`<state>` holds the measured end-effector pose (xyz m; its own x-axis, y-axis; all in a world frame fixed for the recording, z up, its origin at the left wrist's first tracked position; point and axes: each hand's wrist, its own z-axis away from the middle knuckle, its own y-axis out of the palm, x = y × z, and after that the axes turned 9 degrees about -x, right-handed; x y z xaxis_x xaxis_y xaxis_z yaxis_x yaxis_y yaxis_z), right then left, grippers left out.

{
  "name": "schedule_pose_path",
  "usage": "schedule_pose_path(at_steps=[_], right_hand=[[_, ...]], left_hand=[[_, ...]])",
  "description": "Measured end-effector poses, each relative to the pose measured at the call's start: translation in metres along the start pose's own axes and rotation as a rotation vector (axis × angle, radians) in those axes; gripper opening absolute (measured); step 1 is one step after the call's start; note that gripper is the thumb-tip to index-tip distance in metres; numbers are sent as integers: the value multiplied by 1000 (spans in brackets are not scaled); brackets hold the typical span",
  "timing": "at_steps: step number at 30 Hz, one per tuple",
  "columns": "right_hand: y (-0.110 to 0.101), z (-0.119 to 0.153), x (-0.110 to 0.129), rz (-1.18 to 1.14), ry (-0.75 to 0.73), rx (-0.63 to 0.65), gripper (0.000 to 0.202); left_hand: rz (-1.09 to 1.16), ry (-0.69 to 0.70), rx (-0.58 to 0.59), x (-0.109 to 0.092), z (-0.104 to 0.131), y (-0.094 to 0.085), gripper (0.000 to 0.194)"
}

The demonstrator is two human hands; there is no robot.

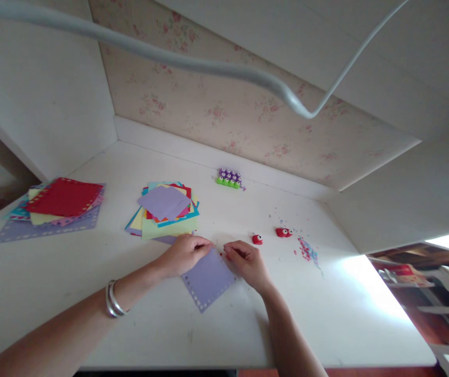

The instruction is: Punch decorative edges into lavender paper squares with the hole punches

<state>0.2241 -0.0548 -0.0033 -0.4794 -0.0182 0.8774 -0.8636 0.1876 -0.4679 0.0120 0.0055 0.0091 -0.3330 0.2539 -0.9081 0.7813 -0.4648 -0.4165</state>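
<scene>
White and broad, a desk (pixel 149 324) is spreading under the work. Nearest, a purple sheet (pixel 208 280) is lying between the hands, one corner pointing to the person, and holes are running along its two near edges. Left hand (pixel 186 254) is seemingly pinching its far corner, thumb and forefinger together. Right hand (pixel 248 262) is hovering by the sheet's right side, fingertips narrow; whether they are holding something, I cannot tell. I am judging the step as fine finger work at the far edge; the next move is calling for light, exact fingertips. Farther, red punches (pixel 284 232) are standing near paper bits (pixel 306 250); leftward, a mixed pile (pixel 165 203) and a holed pile (pixel 69 196) are resting.
</scene>
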Motion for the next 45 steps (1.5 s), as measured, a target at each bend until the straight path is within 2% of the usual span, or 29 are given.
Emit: schedule_pose_path(at_steps=[3,8,13,18,21,24,26,30,32,34,37,39,42,45], right_hand=[[-14,0,-4,71,-45,-113,23],[-35,6,-4,339,-242,-219,27],[-50,11,0,530,-197,-308,23],[-67,9,-7,541,-238,-301,31],[-77,6,-12,551,-166,-358,32],[-80,3,-15,579,-72,-427,34],[-78,-1,-17,604,-59,-422,35],[-72,-12,-22,680,-89,-313,28],[-74,-18,-26,695,-102,-264,24],[-81,-23,-28,701,-104,-219,28],[-94,-25,-25,719,-109,-158,33],[-100,-25,-21,724,-109,-131,27],[-102,-27,-19,759,-104,-137,17],[-104,-31,-26,835,-113,-152,20]], left_hand=[[-17,31,-1,3,0,1,30],[-138,132,-85,11,1,6,28],[-308,233,-157,14,9,16,32],[-516,388,-227,3,19,17,32],[-624,452,-257,-6,22,16,25],[-717,469,-218,-11,27,18,20],[-760,455,-177,-13,32,21,19],[-799,425,-132,-17,40,28,19],[-799,419,-94,-17,42,30,18],[-776,425,-62,-15,41,31,14],[-698,456,-61,-9,39,32,13],[-637,487,-75,-4,37,33,19],[-580,529,-81,3,33,35,25],[-570,525,-97,8,30,35,26]])
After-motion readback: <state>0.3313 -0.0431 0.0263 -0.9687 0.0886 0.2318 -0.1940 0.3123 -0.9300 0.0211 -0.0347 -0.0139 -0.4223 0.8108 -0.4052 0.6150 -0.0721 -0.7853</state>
